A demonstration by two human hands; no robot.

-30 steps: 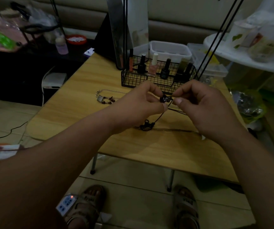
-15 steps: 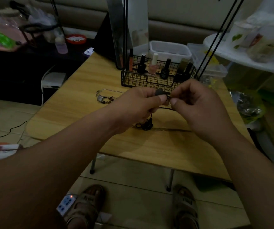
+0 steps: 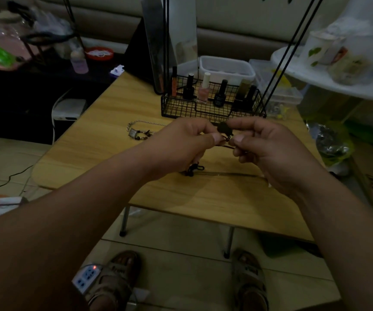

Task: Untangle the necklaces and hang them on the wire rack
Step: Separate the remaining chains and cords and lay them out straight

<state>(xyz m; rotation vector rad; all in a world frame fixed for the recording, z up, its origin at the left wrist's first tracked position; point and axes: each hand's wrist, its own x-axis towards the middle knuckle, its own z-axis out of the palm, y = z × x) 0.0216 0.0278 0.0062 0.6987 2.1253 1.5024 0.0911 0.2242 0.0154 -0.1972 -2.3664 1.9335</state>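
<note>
A black cord necklace with a dark pendant [image 3: 224, 129] is held up over the wooden table [image 3: 118, 113]. My left hand [image 3: 187, 142] and my right hand [image 3: 264, 149] both pinch it at the pendant, fingertips almost touching. Its cord trails down to a dark knotted clump [image 3: 194, 170] on the table, and a thin strand runs right from there. A silver chain necklace with a square charm [image 3: 136, 131] lies on the table left of my hands. The black wire rack [image 3: 212, 107] stands just behind them, its rods rising out of view.
Several nail polish bottles [image 3: 203, 90] stand in the rack's basket. A white plastic box [image 3: 226, 68] sits behind it, a round white shelf [image 3: 329, 79] with jars at the right. My sandalled feet and a power strip [image 3: 86, 277] are on the floor below.
Both hands lifted the pendant slightly toward the rack and closed in on it; the knotted clump stayed on the table.
</note>
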